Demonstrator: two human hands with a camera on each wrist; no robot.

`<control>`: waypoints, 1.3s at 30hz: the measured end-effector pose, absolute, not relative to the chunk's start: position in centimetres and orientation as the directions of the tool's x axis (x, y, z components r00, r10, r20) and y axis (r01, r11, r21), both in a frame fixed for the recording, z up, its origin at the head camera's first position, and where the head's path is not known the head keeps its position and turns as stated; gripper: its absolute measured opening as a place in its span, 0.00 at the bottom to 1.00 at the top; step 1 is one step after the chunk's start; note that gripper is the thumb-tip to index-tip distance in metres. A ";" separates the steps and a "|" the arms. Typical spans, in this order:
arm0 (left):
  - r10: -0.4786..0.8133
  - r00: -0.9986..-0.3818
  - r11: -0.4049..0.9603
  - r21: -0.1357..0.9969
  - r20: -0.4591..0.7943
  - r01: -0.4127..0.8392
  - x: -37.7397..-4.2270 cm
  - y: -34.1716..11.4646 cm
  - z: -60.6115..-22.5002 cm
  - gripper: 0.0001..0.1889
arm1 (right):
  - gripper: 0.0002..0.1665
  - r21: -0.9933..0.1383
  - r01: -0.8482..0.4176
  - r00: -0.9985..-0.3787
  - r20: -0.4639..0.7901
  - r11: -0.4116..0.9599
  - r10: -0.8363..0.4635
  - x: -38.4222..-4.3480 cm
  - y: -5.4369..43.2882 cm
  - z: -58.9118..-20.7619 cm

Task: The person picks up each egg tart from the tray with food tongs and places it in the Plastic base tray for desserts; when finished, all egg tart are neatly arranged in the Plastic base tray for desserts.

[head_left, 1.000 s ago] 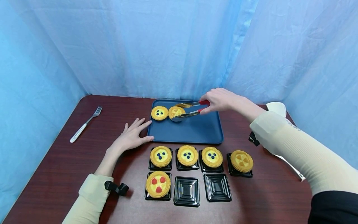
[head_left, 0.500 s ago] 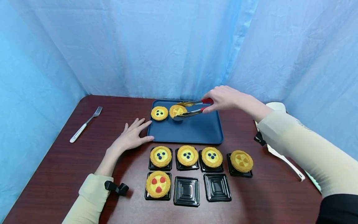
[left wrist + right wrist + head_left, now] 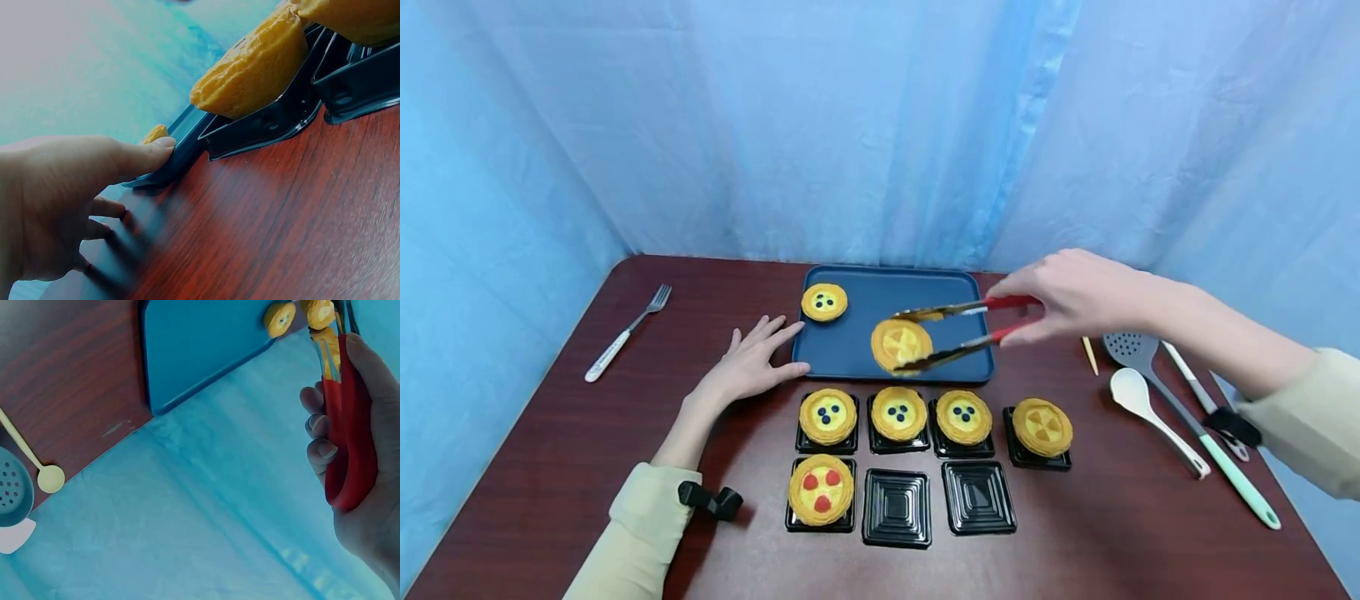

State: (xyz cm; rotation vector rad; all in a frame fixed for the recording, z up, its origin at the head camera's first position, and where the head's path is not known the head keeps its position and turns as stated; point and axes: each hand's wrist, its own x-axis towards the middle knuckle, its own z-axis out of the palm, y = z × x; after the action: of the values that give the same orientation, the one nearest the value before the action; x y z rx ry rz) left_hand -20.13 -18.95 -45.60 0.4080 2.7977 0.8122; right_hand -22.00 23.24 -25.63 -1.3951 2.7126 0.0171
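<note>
My right hand (image 3: 1067, 296) grips red-handled tongs (image 3: 1011, 312), and the tongs' tips hold an egg tart with a wedge-patterned top (image 3: 901, 343) above the front part of the blue tray (image 3: 857, 358). In the right wrist view the fingers curl round the red handles (image 3: 359, 444). With fingers spread, my left hand (image 3: 748, 362) rests at the tray's left edge; its thumb touches the rim in the left wrist view. A blueberry tart (image 3: 824, 302) lies in the tray's back left corner.
Black square holders in front of the tray carry three blueberry tarts (image 3: 899, 414), a strawberry tart (image 3: 822, 490) and a wedge-patterned tart (image 3: 1042, 427). Two holders (image 3: 897, 508) are bare. A fork (image 3: 628, 333) lies left; a white spoon (image 3: 1138, 400) and slotted spatula (image 3: 1180, 408) lie right.
The right hand has moved right and toward the front, and the tongs have lifted the wedge-patterned tart from beside the blueberry tart. The left hand stays put.
</note>
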 end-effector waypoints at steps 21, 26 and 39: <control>0.318 -0.940 0.814 0.544 -0.124 0.204 -20.5 -18.9 -44.9 0.41 | 0.25 -0.069 -0.933 -0.349 -0.074 0.354 -0.934 -13.2 23.5 -30.3; 0.320 -0.939 0.813 0.546 -0.127 0.202 -20.4 -18.8 -44.8 0.41 | 0.25 -0.073 -0.938 -0.334 -0.076 0.340 -0.939 -13.2 23.6 -31.3; 0.316 -0.941 0.814 0.544 -0.121 0.204 -20.4 -18.8 -45.0 0.41 | 0.28 -0.052 -0.938 -0.333 -0.130 0.342 -0.934 -13.5 23.4 -32.4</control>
State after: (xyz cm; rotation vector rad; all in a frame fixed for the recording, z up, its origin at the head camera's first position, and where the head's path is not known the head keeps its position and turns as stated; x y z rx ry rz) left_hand -20.40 -18.77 -44.96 0.4047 2.7936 0.8031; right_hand -13.50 23.39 -32.38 -1.7267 2.4588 0.0489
